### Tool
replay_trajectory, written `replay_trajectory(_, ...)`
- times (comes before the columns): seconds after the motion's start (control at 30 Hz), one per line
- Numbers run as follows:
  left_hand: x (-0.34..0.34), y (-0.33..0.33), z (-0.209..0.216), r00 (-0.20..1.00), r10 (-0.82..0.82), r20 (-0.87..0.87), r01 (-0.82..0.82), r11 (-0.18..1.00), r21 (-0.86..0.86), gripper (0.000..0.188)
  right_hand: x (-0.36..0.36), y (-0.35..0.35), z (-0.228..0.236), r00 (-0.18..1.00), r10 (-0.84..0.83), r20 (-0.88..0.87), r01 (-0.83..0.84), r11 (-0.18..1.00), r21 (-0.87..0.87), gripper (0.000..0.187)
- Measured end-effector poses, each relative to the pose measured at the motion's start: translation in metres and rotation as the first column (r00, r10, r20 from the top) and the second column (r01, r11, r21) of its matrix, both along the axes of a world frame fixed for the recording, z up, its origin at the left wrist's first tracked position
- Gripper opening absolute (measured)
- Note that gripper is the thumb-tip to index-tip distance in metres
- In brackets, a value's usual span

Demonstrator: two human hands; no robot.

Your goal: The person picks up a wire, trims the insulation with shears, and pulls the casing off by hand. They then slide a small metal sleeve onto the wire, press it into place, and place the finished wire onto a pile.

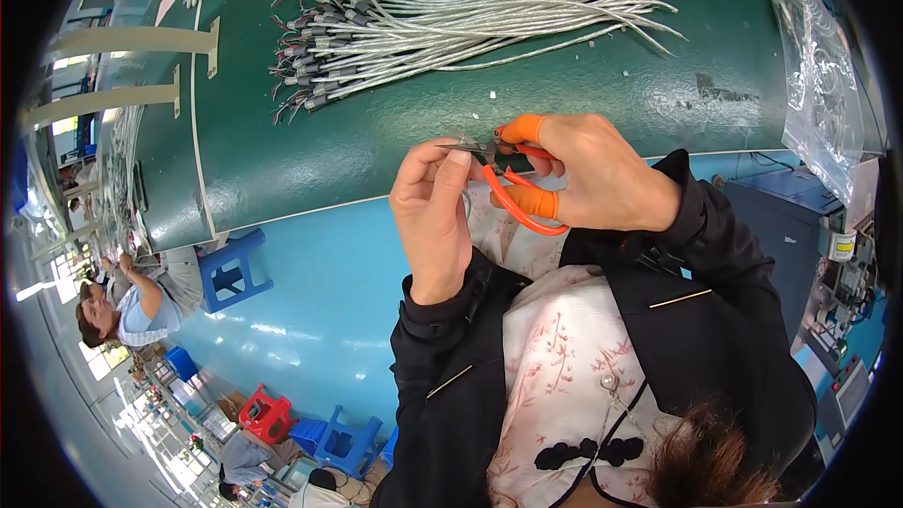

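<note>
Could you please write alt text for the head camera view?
The right hand holds orange-handled snips against something small pinched in the left hand, at the edge of a green table. A bundle of grey cables lies beyond.

Two hands are seen, a left hand (433, 212) and a right hand (602, 174). One pair of orange-handled snips (508, 174) is counted. One large bundle of silvery cables (470, 14) is laid on one green table (564, 103). One clear plastic bag (818, 66) is counted. Two blue stools (230, 268) and one red stool (266, 414) are counted.
</note>
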State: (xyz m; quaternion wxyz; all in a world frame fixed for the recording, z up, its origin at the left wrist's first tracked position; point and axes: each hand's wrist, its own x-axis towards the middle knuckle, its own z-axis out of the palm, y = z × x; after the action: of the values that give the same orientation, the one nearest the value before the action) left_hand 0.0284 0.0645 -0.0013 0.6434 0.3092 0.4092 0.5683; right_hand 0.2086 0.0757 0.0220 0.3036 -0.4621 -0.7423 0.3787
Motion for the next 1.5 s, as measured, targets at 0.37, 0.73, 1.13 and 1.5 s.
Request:
replay_trajectory(0.37, -0.0013, 0.0011, -0.0002, 0.999, -0.017, -0.043, 0.019, 0.999, 0.050, 0.014, 0.0006, 0.0033, 0.0013, 0.999, 0.003, 0.047, -0.003, 1.000, -0.001, 0.034)
replay_trajectory(0.73, -0.0033, 0.0007, -0.0030, 0.993, -0.103, -0.055, 0.105, 0.994, 0.043, 0.014, 0.0054, 0.0052, 0.0013, 0.999, 0.020, 0.029, -0.021, 0.999, 0.049, 0.042)
replay_trajectory(1.13, -0.0015, 0.0025, -0.0053, 0.996, -0.082, -0.032, 0.083, 0.996, 0.042, 0.014, 0.0068, 0.0071, 0.0031, 0.998, 0.017, 0.052, -0.020, 0.999, 0.051, 0.040)
replay_trajectory(1.5, -0.0018, 0.0022, -0.0064, 0.993, -0.109, -0.047, 0.110, 0.993, 0.034, 0.016, 0.0094, 0.0090, 0.0042, 0.996, 0.031, 0.088, -0.037, 0.997, 0.068, 0.038)
